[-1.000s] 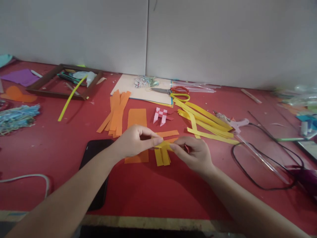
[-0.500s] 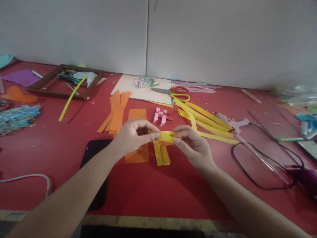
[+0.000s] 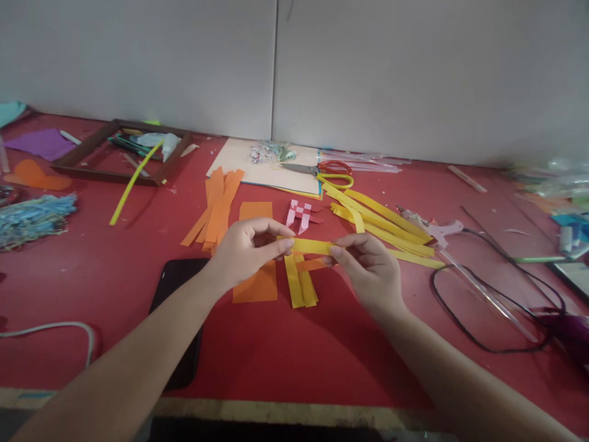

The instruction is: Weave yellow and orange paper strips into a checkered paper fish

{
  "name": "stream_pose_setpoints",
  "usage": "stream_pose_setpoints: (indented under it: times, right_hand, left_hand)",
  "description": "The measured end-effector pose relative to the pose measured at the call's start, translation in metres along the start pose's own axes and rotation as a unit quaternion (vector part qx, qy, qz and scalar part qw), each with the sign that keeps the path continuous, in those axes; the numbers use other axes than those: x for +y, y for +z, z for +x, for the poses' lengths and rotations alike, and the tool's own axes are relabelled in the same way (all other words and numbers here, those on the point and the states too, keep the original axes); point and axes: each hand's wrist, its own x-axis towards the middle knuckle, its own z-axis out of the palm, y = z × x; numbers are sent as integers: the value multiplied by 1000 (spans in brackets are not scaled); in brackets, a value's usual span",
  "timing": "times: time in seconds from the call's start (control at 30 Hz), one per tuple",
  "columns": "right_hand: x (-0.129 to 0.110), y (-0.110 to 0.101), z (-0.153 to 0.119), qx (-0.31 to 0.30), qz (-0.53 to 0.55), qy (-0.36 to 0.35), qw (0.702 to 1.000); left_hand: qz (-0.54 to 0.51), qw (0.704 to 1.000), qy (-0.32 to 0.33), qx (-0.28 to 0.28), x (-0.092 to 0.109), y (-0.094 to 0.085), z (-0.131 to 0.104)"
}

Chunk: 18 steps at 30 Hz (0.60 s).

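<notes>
Our left hand (image 3: 248,252) and right hand (image 3: 375,270) are closed in soft pinches, one on each end of a yellow strip (image 3: 313,247). We hold it up on the near side of the pink woven piece (image 3: 301,210). A half second ago the yellow paper looked wide and bunched between our fingers. Now it is a thin, straight band, and our hands are a little farther apart. To us, this means the strip is pulled flat and its shape is easier to see.

Just under it is an orange strip (image 3: 313,264), by our right fingers. We cannot tell if that hand holds it too. Short yellow strips (image 3: 294,285) lie on the near side of the pink woven piece, and an orange sheet (image 3: 254,288) lies to its near left.

Farther out, a bunch of orange strips (image 3: 218,212) lies left of the pink woven piece, and long yellow strips (image 3: 391,224) lie right of it. Behind it are scissors (image 3: 299,168). A black phone (image 3: 177,279) rests on the red counter (image 3: 322,356), nearer to us and left of the pink piece. These things look as they did before.
</notes>
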Motion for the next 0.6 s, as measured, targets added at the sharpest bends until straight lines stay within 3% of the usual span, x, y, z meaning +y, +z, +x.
stream_pose_setpoints:
  times: [0.6]
  right_hand:
    - [1,0,1,42,-4,-35,999]
  left_hand:
    - [13,999,20,43,-1,0,0]
